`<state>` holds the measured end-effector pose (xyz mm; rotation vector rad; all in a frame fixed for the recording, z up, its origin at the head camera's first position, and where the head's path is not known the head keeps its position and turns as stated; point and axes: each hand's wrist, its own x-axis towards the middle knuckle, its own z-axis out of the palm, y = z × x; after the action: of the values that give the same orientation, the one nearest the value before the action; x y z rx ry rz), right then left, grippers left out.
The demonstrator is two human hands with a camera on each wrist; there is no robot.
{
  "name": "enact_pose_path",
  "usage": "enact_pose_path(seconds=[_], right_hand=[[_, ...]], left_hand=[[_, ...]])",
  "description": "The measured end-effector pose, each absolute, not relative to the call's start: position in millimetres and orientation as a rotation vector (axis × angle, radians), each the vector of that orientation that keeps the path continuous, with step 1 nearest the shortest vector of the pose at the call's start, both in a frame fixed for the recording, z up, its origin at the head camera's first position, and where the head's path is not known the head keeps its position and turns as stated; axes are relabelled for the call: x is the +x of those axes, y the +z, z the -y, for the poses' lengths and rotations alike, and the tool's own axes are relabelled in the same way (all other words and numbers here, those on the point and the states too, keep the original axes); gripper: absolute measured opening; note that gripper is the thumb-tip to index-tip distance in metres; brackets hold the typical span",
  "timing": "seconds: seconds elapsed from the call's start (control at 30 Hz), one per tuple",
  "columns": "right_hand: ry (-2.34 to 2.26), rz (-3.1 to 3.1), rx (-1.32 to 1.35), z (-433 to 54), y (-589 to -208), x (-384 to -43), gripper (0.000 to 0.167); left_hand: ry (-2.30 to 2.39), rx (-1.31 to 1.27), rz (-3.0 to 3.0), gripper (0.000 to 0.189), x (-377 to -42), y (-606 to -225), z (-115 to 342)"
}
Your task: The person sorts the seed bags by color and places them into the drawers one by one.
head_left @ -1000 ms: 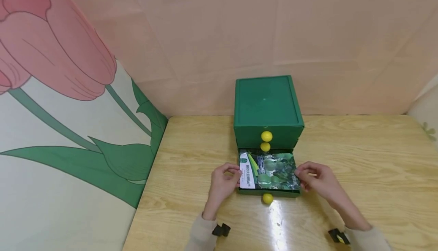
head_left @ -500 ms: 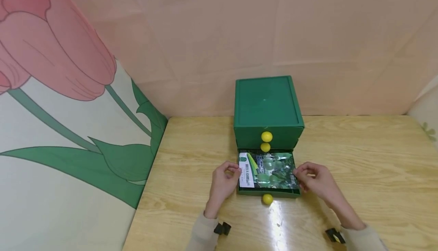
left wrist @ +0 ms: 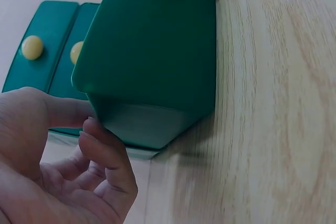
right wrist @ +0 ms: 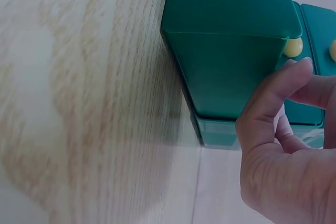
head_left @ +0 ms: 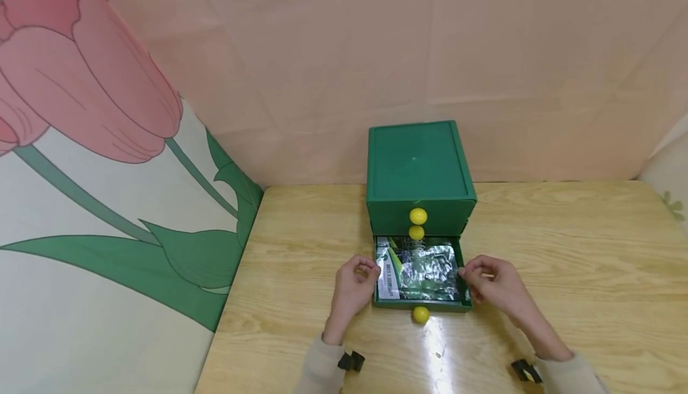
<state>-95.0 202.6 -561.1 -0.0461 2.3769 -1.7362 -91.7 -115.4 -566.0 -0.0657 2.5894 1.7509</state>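
Note:
A shiny green packet [head_left: 427,271] with a pale lettered strip on its left side lies flat in the pulled-out bottom drawer [head_left: 446,306] of a small green cabinet [head_left: 416,164]. At its left edge my left hand [head_left: 352,286] pinches it between thumb and index finger, right over the drawer wall. Opposite, the thumb and index finger of my right hand [head_left: 497,283] pinch together at the packet's right edge. Both wrist views show the drawer's outer walls and curled fingers at their rims; the packet is hidden there by the walls.
Yellow round knobs [head_left: 418,216] stick out from the drawer fronts; one knob [head_left: 421,314] is on the pulled-out drawer. The cabinet stands on a wooden table [head_left: 301,245] near a pink cloth backdrop [head_left: 322,71]. A tulip-print panel [head_left: 107,203] borders the left side.
The packet has sunk lower into the drawer, its right edge shifting slightly left, and its surface now glints. Both hands have stayed nearly in place, the right drifting slightly left.

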Motion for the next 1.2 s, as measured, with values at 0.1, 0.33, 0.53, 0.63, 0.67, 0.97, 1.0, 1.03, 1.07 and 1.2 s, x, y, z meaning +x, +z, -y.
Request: enact_pose_path(seconds=[0.1, 0.33, 0.53, 0.63, 0.67, 0.97, 1.0, 1.03, 1.07, 1.2], right_hand=[[-1.719, -2.384, -0.043, -203, -561, -94, 0.025], [-1.696, -2.452, -0.047, -203, -562, -87, 0.025], [-1.713, -2.516, -0.117, -203, -560, -74, 0.015], [-1.695, -2.626, -0.105, -201, -557, -68, 0.014], [-1.691, -2.664, -0.099, -200, -556, -67, 0.013], [-1.701, -2.697, -0.120, -201, -554, -51, 0.012], [-1.706, -2.681, -0.122, -201, -554, -49, 0.012], [-1.709, -2.665, -0.121, -200, -553, -47, 0.012], [-1.710, -2.649, -0.118, -200, -553, -44, 0.012], [-1.705, -2.612, -0.120, -197, -552, -36, 0.012]], left_hand=[[1.750, -0.075, -2.590, 0.006, -92, -566, 115], [1.785, -0.049, -2.608, 0.007, -93, -562, 116], [1.835, -0.001, -2.617, 0.008, -98, -553, 123], [1.860, 0.044, -2.630, 0.008, -101, -548, 126], [1.869, 0.060, -2.636, 0.009, -102, -545, 127], [1.955, 0.175, -2.681, 0.014, -114, -516, 133], [1.967, 0.188, -2.685, 0.015, -116, -513, 134], [1.975, 0.199, -2.691, 0.015, -118, -510, 135], [1.987, 0.212, -2.695, 0.016, -120, -507, 135], [2.016, 0.267, -2.700, 0.022, -126, -497, 136]])
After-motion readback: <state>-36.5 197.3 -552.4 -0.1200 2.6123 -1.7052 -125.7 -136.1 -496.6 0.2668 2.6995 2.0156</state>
